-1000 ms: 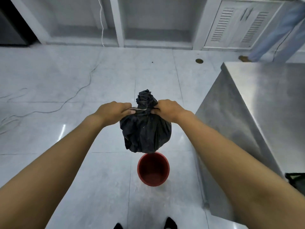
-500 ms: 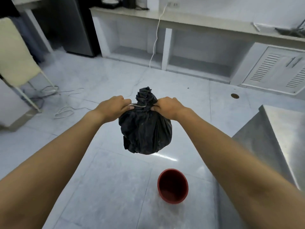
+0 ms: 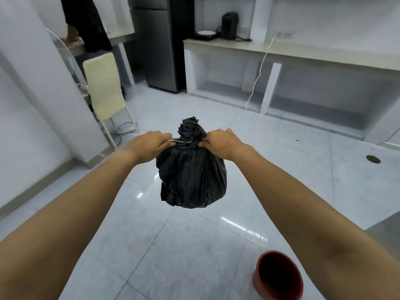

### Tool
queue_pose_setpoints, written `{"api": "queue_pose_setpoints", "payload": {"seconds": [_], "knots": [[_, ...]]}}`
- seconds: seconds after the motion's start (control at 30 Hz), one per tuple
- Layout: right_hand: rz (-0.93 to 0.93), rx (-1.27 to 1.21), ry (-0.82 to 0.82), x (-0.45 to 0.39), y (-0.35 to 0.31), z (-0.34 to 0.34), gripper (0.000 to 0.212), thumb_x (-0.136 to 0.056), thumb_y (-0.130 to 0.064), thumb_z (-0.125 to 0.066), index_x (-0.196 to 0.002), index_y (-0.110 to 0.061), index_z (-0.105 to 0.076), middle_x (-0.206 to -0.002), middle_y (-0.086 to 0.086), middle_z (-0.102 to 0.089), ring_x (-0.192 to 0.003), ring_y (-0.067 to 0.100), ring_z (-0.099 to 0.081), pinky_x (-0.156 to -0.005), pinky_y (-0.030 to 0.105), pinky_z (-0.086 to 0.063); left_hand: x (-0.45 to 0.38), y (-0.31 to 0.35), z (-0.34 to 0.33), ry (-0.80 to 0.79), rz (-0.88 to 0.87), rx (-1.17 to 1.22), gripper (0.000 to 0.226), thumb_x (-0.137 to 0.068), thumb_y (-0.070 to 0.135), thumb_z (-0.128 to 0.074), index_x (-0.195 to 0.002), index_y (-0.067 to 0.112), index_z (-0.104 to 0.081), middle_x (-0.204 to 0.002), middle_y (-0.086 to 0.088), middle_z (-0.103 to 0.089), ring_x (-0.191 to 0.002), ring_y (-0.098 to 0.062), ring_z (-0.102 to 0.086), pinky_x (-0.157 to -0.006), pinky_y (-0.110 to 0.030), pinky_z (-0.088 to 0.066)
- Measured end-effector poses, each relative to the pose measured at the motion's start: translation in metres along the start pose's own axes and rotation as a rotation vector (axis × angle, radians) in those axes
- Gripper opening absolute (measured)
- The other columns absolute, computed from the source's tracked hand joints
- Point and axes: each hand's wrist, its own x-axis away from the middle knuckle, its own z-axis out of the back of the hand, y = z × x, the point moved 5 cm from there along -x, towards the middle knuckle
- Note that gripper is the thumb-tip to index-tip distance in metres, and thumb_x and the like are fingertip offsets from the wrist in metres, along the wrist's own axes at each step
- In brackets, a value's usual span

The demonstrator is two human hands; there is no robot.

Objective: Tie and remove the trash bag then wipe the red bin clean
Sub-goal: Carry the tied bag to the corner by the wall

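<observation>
Since the earlier frames we had turned left, so the round red plastic bin (image 3: pixel 279 276) slid from beneath the bag to the lower right of our view, standing open and unlined on the pale tiled floor (image 3: pixel 190 245), while a cream chair (image 3: pixel 104 87) and a steel fridge (image 3: pixel 160 44) came into sight. Our grip looked the same. The crumpled black plastic trash bag (image 3: pixel 191 176) hung in the air between our hands, well clear of the bin, its gathered neck bunched above a thin pale tie (image 3: pixel 181 141). Our left hand (image 3: pixel 149 144) had its fingers curled tight on one end of that tie; our right hand (image 3: pixel 223 141) had its fingers clamped on the bag's neck at the other end.

We judged the knot unfinished — the whole weight seemed to hang from that thin strand and the pinched neck. A hard tug could have snapped the tie or torn the thin plastic, and a slack grip could have let the neck slip open, spilling rubbish onto the floor. Walking without looking down, we might also have kicked the bin — it stood near our feet.
</observation>
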Motion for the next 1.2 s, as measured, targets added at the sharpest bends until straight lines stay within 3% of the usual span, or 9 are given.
{"api": "queue_pose_setpoints", "payload": {"seconds": [0.2, 0.4, 0.5, 0.7, 0.87, 1.2], "knots": [[0.128, -0.016, -0.03, -0.059, -0.062, -0.008, 0.032, -0.103, -0.039, -0.035, -0.112, -0.026, -0.063, -0.114, 0.004, -0.067, -0.111, 0.029, -0.056, -0.089, 0.042, -0.031, 0.034, -0.075, 0.017, 0.035, 0.094, -0.008, 0.037, -0.1, 0.051, -0.031, -0.074, 0.025, -0.038, -0.079, -0.005, -0.053, -0.077, -0.024, -0.053, -0.072, -0.043, -0.045], [0.238, -0.011, -0.047, -0.13, -0.109, -0.02, 0.03, -0.102, -0.039, -0.037, -0.108, -0.024, -0.063, -0.111, 0.006, -0.067, -0.109, 0.028, -0.056, -0.089, 0.043, -0.031, 0.052, -0.14, 0.026, 0.105, 0.277, -0.208, 0.039, -0.101, 0.051, -0.027, -0.101, 0.02, -0.052, -0.099, -0.004, -0.056, -0.098, -0.026, -0.056, -0.08, -0.041, -0.041], [0.291, 0.003, -0.039, -0.168, -0.133, -0.026, 0.032, -0.102, -0.039, -0.037, -0.111, -0.022, -0.062, -0.111, 0.006, -0.064, -0.11, 0.028, -0.056, -0.087, 0.042, -0.03, 0.056, -0.17, 0.033, 0.099, 0.361, -0.258, 0.041, -0.101, 0.049, -0.026, -0.105, 0.019, -0.054, -0.103, -0.004, -0.058, -0.102, -0.027, -0.057, -0.084, -0.042, -0.042], [0.423, 0.011, -0.04, -0.238, -0.184, -0.041, 0.033, -0.102, -0.039, -0.038, -0.11, -0.02, -0.063, -0.109, 0.006, -0.061, -0.107, 0.028, -0.057, -0.087, 0.043, -0.031, 0.067, -0.239, 0.044, 0.103, 0.498, -0.223, 0.037, -0.102, 0.049, -0.027, -0.101, 0.02, -0.051, -0.098, -0.003, -0.054, -0.101, -0.029, -0.056, -0.085, -0.044, -0.04], [0.506, 0.032, -0.02, -0.295, -0.233, -0.06, 0.033, -0.102, -0.04, -0.038, -0.107, -0.019, -0.063, -0.109, 0.008, -0.061, -0.105, 0.029, -0.057, -0.091, 0.046, -0.033, 0.082, -0.303, 0.047, 0.106, 0.607, -0.196, 0.038, -0.102, 0.048, -0.027, -0.109, 0.02, -0.053, -0.101, -0.003, -0.055, -0.104, -0.026, -0.054, -0.089, -0.045, -0.039], [0.588, 0.085, -0.101, -0.427, -0.354, -0.107, 0.038, -0.103, -0.042, -0.034, -0.12, -0.022, -0.06, -0.113, 0.008, -0.057, -0.105, 0.031, -0.058, -0.094, 0.049, -0.034, 0.106, -0.469, 0.056, 0.069, 0.716, -0.13, 0.037, -0.103, 0.047, -0.026, -0.114, 0.022, -0.052, -0.099, -0.001, -0.053, -0.105, -0.028, -0.054, -0.091, -0.046, -0.038]]}}
